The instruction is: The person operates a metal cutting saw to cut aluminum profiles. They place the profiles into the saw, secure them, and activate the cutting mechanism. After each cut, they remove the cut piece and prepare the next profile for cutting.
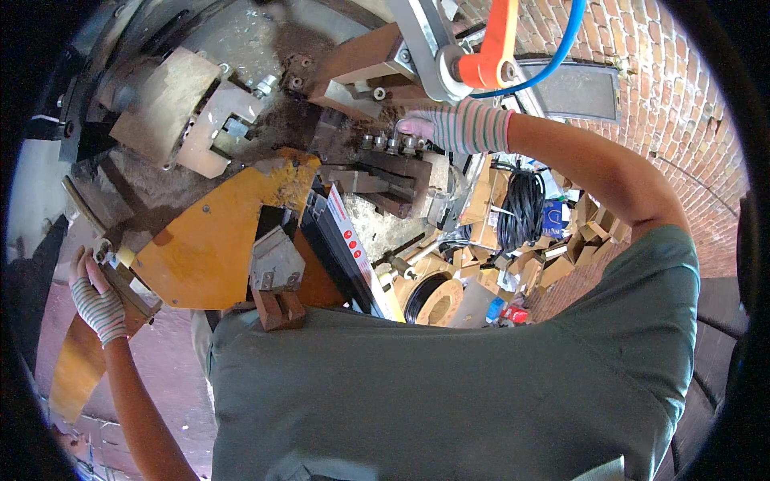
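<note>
- The yellow plate (212, 244) has a long edge, and its near left end comes close to the left hand (99, 307).
- On the far side, a brown metal frame (353, 70) sits just left of the right hand (461, 128), so the room there is tight.
- An orange lever (488, 56) and a blue hose (568, 40) hang close on the far side of that hand.
- There is more open room between the right arm and the boxes (525, 276) and black cable (516, 212) below.
- The right arm bends at the elbow and points left. Its fingertips are at a row of round metal pegs (392, 146), the middle far part of the machine. I cannot tell if they grip one.
- The left arm reaches far and left. Its fingers are long and almost straight, beside a metal block (135, 295). I cannot tell if they hold it.
</note>
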`<control>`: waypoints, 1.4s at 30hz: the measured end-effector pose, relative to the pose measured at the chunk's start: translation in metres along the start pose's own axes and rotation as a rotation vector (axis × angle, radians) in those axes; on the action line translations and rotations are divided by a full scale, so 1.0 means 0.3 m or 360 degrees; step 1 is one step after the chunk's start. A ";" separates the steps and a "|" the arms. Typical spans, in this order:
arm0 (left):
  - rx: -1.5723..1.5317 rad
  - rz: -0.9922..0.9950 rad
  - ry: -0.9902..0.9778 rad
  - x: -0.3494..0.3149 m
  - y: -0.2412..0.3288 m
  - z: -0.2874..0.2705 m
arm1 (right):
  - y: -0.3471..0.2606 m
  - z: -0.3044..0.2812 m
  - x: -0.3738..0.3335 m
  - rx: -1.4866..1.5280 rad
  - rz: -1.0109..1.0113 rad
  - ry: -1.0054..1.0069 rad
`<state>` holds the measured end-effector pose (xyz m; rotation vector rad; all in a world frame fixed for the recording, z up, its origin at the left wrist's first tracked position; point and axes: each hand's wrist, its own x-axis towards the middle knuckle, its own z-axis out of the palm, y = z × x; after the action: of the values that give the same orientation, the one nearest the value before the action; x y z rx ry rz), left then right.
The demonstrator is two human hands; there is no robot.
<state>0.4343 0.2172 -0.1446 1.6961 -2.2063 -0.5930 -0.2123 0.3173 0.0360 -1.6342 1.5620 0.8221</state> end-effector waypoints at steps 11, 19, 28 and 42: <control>0.0187 0.0092 -0.0026 0.000 -0.051 0.015 | 0.154 0.279 0.120 0.0327 -0.0561 0.0643; 0.0243 0.0169 -0.0073 0.017 -0.056 0.004 | 0.053 0.184 0.062 0.1226 -0.0332 0.0682; 0.0016 -0.0009 -0.0034 0.010 -0.064 0.019 | -0.021 0.083 0.096 0.1705 0.0335 -0.0264; 0.0025 -0.0020 -0.0032 0.012 -0.038 0.011 | -0.040 0.029 0.072 0.1337 0.0236 -0.0305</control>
<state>0.4414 0.2117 -0.1531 1.7203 -2.2212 -0.5996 -0.1986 0.3131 0.0140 -0.8165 1.5901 0.2925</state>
